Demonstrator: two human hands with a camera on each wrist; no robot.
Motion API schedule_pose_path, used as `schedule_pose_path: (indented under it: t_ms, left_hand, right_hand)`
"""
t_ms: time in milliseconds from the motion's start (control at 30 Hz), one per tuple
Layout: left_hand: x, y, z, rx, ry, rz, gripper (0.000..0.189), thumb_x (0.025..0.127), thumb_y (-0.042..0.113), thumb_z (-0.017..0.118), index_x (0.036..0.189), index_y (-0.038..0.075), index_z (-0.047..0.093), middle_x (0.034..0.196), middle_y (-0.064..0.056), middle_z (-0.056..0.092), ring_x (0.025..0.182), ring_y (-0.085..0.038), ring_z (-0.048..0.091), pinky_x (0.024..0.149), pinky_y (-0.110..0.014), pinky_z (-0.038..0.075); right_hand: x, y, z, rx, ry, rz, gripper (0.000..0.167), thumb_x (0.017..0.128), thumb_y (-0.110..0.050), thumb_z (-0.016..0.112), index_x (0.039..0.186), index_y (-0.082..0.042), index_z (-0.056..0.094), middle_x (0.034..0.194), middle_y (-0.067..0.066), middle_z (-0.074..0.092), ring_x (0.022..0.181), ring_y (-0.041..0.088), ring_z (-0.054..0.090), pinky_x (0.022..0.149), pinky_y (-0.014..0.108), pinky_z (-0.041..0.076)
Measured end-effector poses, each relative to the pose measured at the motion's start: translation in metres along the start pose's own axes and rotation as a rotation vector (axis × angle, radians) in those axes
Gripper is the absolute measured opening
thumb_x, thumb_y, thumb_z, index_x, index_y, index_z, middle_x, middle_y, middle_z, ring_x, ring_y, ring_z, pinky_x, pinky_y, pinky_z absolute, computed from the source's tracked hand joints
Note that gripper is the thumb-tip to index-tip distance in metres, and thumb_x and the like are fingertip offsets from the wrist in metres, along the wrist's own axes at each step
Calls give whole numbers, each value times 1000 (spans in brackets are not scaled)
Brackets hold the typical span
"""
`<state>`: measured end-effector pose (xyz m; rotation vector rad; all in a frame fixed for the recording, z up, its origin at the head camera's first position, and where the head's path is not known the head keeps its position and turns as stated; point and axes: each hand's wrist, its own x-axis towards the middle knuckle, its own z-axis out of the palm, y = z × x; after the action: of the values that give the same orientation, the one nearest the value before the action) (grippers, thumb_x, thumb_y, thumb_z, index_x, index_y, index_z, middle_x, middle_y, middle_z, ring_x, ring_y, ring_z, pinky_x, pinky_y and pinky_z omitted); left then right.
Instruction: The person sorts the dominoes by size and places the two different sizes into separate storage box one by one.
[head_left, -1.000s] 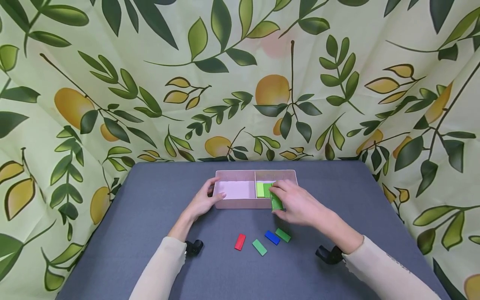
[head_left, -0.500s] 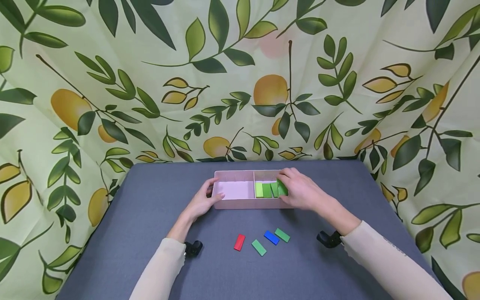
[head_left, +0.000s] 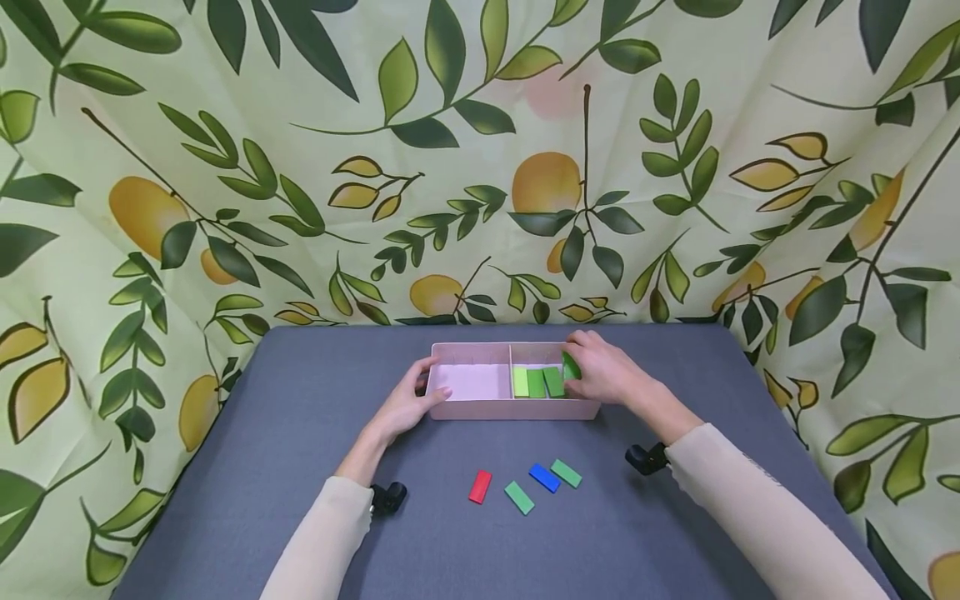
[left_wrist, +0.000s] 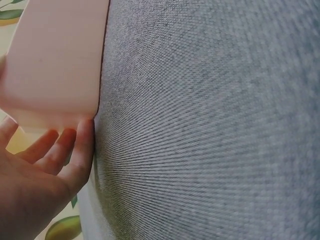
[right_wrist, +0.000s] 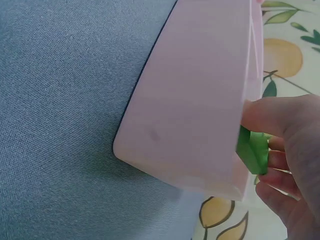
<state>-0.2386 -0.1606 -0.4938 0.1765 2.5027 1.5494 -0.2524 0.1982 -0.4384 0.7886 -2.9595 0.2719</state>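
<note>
A pink two-compartment box (head_left: 480, 409) stands on the table. My left hand (head_left: 405, 398) grips its left end, thumb over the front rim; in the left wrist view the fingers (left_wrist: 80, 150) touch the end wall. My right hand (head_left: 609, 371) reaches over the box's right end and pinches a green block (head_left: 571, 367), also seen between thumb and fingers in the right wrist view. Left of it, in the right compartment, a light green block (head_left: 521, 382), a green block (head_left: 536, 384) and a slightly tilted green block (head_left: 553, 382) stand side by side. The left compartment shows bare floor.
In front of the box lie a red block (head_left: 480, 487), a green block (head_left: 519, 497), a blue block (head_left: 544, 477) and another green block (head_left: 566, 473). A leaf-patterned cloth (head_left: 465, 167) hangs behind the grey-blue table (head_left: 315, 367).
My right hand has carried the green block from the box's front edge rightward and into the right compartment's right end. More of the standing blocks show. The left hand keeps its place.
</note>
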Motion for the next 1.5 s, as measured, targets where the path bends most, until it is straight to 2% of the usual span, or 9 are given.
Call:
schedule_pose_path:
  t_ms: [233, 467, 633, 867, 1167, 1500]
  left_hand:
    - [0, 1, 0, -5, -6, 11, 70, 94, 32, 74, 154, 18, 40, 158, -14, 37, 140, -40, 39, 111, -61, 33]
    - [1, 0, -1, 4, -3, 12, 70, 94, 32, 74, 154, 18, 40, 158, -14, 36, 141, -40, 39, 111, -61, 33]
    - [1, 0, -1, -1, -12, 16, 71, 95, 31, 73, 155, 17, 39, 159, -15, 36, 140, -41, 39, 111, -61, 32]
    - [1, -1, -1, 5, -4, 15, 71, 94, 32, 73, 154, 17, 39, 158, -14, 36, 140, -40, 40, 111, -61, 32]
    - [0, -1, 0, 3, -9, 13, 71, 94, 33, 74, 154, 18, 39, 158, -14, 36, 140, -41, 40, 110, -63, 33]
    - [1, -1, 0, -10, -7, 17, 71, 94, 32, 74, 154, 17, 40, 158, -15, 36, 140, -41, 39, 111, -63, 32]
  right_hand:
    - [5, 5, 11, -47, -72, 18, 52, 81, -25, 85, 121, 2, 68, 125, 15, 59, 108, 30, 53, 81, 44, 52]
    - [11, 7, 15, -116, -130, -30, 43, 80, -24, 86, 112, 0, 70, 119, 13, 60, 106, 29, 55, 89, 45, 51]
    - [14, 6, 16, -129, -170, -47, 46, 79, -24, 88, 114, 0, 71, 123, 14, 61, 110, 31, 56, 92, 47, 50]
    - [17, 5, 17, -105, -187, -52, 47, 78, -22, 88, 117, 0, 71, 120, 14, 63, 112, 32, 59, 98, 50, 47]
    - [19, 6, 18, -109, -213, -52, 47, 79, -20, 87, 118, 1, 71, 125, 14, 62, 116, 33, 58, 102, 50, 44]
    - [19, 7, 20, -112, -198, -49, 45, 78, -19, 87, 116, 1, 71, 125, 14, 63, 118, 35, 58, 103, 52, 43]
